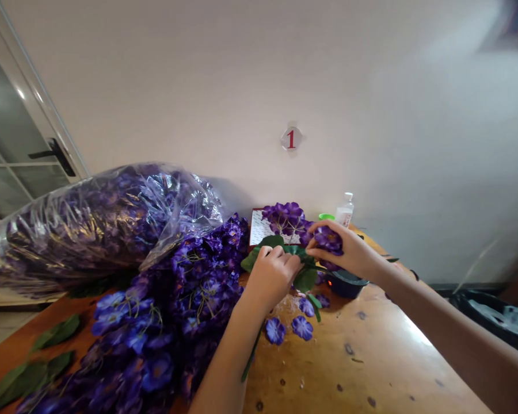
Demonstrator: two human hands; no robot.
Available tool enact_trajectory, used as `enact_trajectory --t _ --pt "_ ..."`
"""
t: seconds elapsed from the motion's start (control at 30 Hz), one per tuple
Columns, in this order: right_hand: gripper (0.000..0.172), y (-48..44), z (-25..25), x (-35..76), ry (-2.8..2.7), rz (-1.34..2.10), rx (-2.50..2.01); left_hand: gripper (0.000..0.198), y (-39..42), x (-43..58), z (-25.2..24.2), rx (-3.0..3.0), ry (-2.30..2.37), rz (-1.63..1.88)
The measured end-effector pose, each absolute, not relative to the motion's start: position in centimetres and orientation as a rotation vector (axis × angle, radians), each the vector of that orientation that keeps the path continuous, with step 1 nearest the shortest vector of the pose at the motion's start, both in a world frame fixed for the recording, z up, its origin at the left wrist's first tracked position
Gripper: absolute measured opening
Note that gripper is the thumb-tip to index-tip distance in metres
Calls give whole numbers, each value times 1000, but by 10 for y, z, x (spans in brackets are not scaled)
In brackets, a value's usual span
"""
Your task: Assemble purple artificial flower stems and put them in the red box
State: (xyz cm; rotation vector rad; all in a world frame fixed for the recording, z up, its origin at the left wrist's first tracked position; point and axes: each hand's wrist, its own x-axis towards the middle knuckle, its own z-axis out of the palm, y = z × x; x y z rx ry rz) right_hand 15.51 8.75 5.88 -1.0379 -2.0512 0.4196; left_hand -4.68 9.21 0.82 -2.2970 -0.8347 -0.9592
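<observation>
My left hand (277,270) is closed round the green leafy stem of an artificial flower, with green leaves (273,242) showing beyond the knuckles. Purple petals (287,215) spread from this flower just past that hand. To its right, my right hand (349,248) pinches at the flower, with purple blossoms (328,238) between thumb and forefinger. What exactly its fingertips press on is partly hidden. A dark round pot (347,286) with a small orange light stands under my right wrist. Several loose purple-blue petals (302,328) lie on the wooden table (328,368) below my hands.
A heap of purple artificial flowers (155,339) covers the table's left side, beside a large clear plastic bag (99,224) full of them. Loose green leaves (30,376) lie at the near left. A clear bottle (345,211) stands by the wall. A black bin (496,316) is at right.
</observation>
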Motion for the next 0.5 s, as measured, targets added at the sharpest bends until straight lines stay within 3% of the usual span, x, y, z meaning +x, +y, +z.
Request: enact_trajectory --t 0.1,0.2,0.23,0.37,0.5 --pt "55 62 55 160 -1780 328 -985 21 98 -60 10 -2311 -970 -1204" --pt "27 34 28 155 -1230 243 -907 18 104 -74 10 -2288 -1154 -1668" --pt "18 28 13 148 -1172 318 -997 19 106 -76 9 -2275 -1195 -1857" --pt "39 20 -51 96 -1560 1066 -1075 24 106 -67 6 -2169 -1160 -2518" --pt "44 24 -72 49 -1629 1292 -971 26 100 -53 5 -2087 -1158 -2699"
